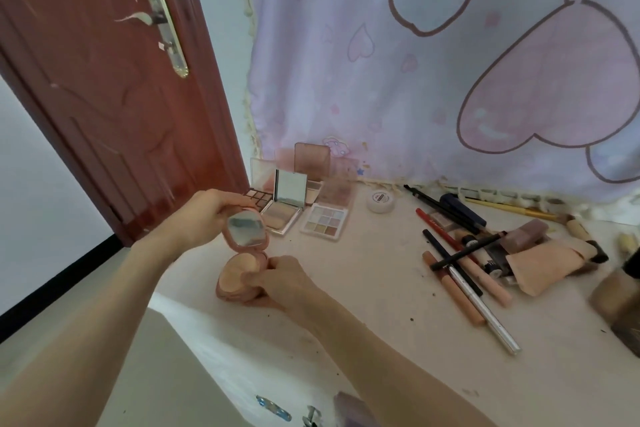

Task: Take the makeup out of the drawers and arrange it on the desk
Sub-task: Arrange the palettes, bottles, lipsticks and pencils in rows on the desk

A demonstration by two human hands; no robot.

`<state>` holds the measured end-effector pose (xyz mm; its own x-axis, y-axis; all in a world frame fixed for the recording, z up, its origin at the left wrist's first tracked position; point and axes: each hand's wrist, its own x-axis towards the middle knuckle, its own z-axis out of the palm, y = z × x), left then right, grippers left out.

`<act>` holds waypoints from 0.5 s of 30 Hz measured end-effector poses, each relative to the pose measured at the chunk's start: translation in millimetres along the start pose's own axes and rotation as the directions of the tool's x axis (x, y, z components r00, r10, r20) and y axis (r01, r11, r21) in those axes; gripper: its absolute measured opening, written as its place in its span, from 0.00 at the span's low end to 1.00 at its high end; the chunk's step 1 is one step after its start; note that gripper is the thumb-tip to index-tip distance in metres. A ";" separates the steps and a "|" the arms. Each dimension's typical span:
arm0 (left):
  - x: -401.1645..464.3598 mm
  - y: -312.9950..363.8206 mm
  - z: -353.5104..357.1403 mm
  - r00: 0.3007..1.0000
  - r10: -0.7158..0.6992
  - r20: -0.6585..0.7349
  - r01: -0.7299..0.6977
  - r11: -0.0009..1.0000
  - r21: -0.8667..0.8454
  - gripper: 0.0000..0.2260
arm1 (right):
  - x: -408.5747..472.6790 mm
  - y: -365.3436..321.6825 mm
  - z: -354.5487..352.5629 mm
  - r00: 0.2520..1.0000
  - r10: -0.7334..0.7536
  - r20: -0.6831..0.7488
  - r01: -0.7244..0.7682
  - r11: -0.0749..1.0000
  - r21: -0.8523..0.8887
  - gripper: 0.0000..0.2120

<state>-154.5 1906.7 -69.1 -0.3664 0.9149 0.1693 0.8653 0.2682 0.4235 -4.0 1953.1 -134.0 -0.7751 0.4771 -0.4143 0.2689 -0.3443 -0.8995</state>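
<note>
At the far left stands a dark red door (114,87) with a pale metal handle plate (168,28), well to the left of the pink compact (242,263), which I'll take as my marker. The compact is open, held just above the near left corner of the worktop (381,305). The left hand (204,215) comes in from the left and holds the raised mirror lid (245,227) by its upper edge; its fingers (230,202) are curled over the rim, pinching it against the thumb. Just right of the compact's powder pan, the right hand (287,282) grips the base, the thumb across the top of the pan and the fingers wrapped beneath, where I cannot see them well.

Behind the compact, against the curtain (433,62) printed with pink hearts, a row of open palettes (294,198) stands with lids up: a brown-toned one nearest the door, a beige one with a mirror, then a pastel one of many small pans (323,222). Further right of the compact sits a small round white jar (381,201). Well to the right lies a loose heap of pencils and pens (460,253) crossing each other, red, black, peach and one silver. Beyond them a peach pouch (543,267) lies on its side with brushes poking out, and a blurred tan bottle (620,302) sits at the right edge.
</note>
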 end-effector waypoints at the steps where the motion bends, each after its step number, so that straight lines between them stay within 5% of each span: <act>1: 3.1 -7.6 -2.5 1.000 -0.016 -0.005 0.016 1.000 0.011 0.12 | 7.8 -1.9 6.0 0.999 -0.015 -0.031 0.014 0.999 -0.051 0.17; 7: 29.1 -44.7 -11.4 0.993 -0.113 -0.017 0.113 0.993 0.029 0.16 | 38.3 -17.9 25.4 0.981 -0.140 -0.138 0.077 0.920 -0.384 0.04; 10: 41.6 -56.1 -11.2 0.995 -0.096 0.004 0.095 0.991 0.093 0.18 | 47.5 -14.5 29.2 0.960 -0.240 -0.141 0.140 0.855 -0.500 0.13; 15: 55.1 -59.9 -5.9 0.998 -0.065 0.002 0.063 0.971 0.229 0.17 | 58.3 2.4 33.2 0.857 -0.511 -0.063 0.223 0.480 -0.849 0.21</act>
<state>-228.5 1939.2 -79.9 -0.4212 0.8962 0.1393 0.8959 0.3872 0.2177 -67.5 1953.3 -155.7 -0.7656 0.6361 0.0961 0.4410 0.6276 -0.6416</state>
